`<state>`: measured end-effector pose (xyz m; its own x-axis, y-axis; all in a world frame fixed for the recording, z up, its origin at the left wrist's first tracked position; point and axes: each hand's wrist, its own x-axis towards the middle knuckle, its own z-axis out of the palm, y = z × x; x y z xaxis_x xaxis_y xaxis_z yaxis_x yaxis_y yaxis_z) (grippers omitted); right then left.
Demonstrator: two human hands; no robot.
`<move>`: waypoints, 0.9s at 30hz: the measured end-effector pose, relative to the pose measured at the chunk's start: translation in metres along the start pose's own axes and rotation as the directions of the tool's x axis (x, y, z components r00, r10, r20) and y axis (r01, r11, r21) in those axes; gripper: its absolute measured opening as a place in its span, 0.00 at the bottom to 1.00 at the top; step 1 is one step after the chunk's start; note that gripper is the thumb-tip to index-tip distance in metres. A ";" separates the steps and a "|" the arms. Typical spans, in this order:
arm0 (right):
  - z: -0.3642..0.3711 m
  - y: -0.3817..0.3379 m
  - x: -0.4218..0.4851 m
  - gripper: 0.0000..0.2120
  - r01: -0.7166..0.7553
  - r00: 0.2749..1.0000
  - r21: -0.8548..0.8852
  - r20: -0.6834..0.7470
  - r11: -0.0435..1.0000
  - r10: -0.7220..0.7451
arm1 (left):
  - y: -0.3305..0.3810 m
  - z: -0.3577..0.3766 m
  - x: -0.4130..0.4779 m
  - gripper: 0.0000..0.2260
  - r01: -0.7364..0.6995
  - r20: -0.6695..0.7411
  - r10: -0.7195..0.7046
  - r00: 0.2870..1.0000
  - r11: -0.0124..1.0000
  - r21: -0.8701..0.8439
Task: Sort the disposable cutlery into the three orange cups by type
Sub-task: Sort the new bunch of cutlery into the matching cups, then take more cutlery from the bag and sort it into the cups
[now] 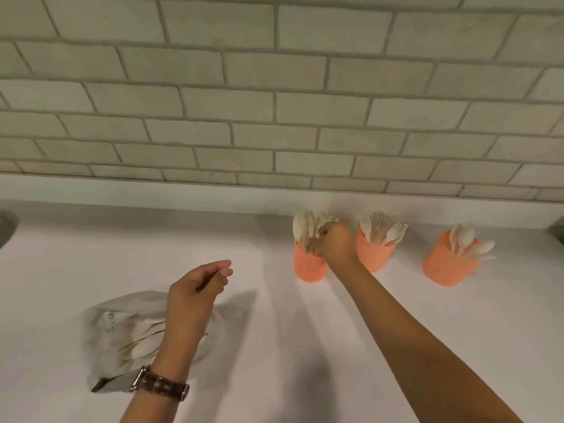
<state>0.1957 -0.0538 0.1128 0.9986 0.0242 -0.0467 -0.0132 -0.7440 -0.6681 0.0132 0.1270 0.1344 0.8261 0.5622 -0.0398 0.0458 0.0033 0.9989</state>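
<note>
Three orange mesh cups stand in a row near the wall. The left cup (308,267) holds several pale flat pieces (302,224), the middle cup (373,254) holds forks (384,227), and the right cup (445,268) holds spoons (470,242). My right hand (334,244) is over the left cup's mouth, its fingers curled round the pieces standing there. Hovering above a clear bag (122,331) of mixed pale cutlery is my left hand (198,288). Its fingers are curled against the thumb, and I see nothing in it.
The white counter (274,346) runs back to a tiled wall (274,117). A grey rounded object (6,230) shows at the far left edge and another (557,230) at the far right edge. A watch is on my left wrist.
</note>
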 end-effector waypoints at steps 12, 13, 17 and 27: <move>0.017 -0.027 -0.103 0.07 0.427 0.888 0.135 0.123 0.894 -0.443 | -0.010 -0.095 0.000 0.08 -0.253 0.004 0.340 0.941 0.692 0.676; 0.025 -0.030 -0.114 0.05 0.431 0.873 0.187 0.159 0.883 -0.460 | -0.015 -0.110 0.000 0.10 -0.241 0.008 0.357 0.934 0.614 0.752; 0.064 -0.043 -0.156 0.04 0.304 0.841 0.403 0.313 0.863 -0.442 | -0.036 -0.149 -0.010 0.07 -0.067 -0.099 0.286 0.953 0.517 0.853; 0.129 -0.085 -0.177 0.19 0.452 0.776 0.091 0.451 0.887 -0.442 | -0.060 -0.178 0.016 0.20 -0.137 0.068 0.141 0.988 0.574 0.807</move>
<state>0.0131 0.0915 0.0822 0.7574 0.6486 -0.0759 0.4353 -0.5881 -0.6816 -0.0765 0.2826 0.0781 0.8604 0.4997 0.0996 0.3665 -0.7428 0.5603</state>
